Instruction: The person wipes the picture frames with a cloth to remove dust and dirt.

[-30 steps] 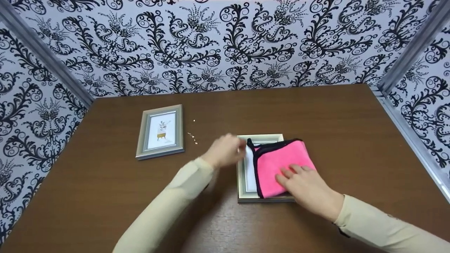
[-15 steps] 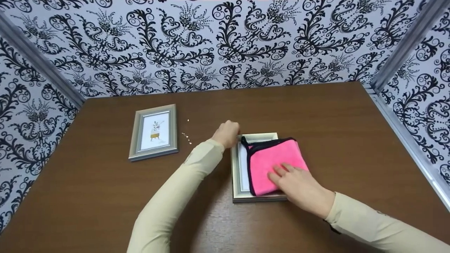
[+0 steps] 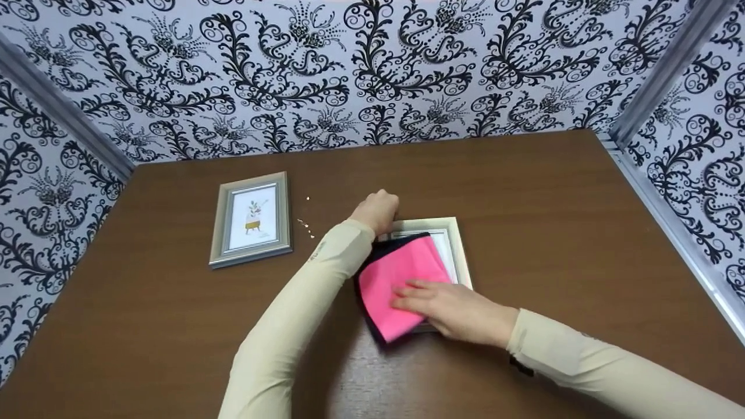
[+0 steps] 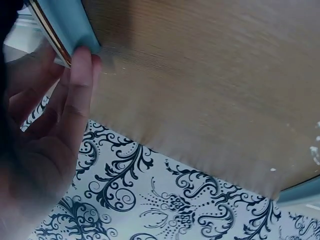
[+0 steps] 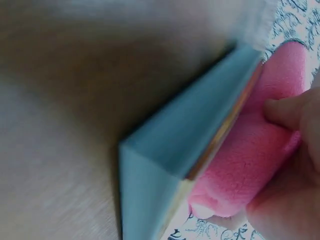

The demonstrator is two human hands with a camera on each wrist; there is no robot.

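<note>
A pale, silvery picture frame point(image 3: 461, 256) lies face up right of the table's middle. My left hand point(image 3: 378, 210) holds its far left corner; in the left wrist view, the fingertips point(image 4: 81, 75) curl around the frame's bluish side. My right hand point(image 3: 448, 308) presses a pink cloth point(image 3: 378, 279) with black edging onto the frame, its fingers stretched out over the fabric. The cloth covers the left part of the frame and hangs past its left and near edges. In the right wrist view, the thumb point(image 5: 282, 112) lies against the pink cloth beside the frame's corner.
Another framed picture point(image 3: 251, 218), showing a plant in a yellow pot, lies at the left of the brown table point(image 3: 541, 215). Several small white crumbs point(image 3: 307, 226) are scattered to its right. Patterned walls point(image 3: 326, 75) close off the back and sides.
The left hand has moved to the frame's far left corner and taken hold of it. The right hand has slid the cloth leftward across the frame, uncovering its right side.
</note>
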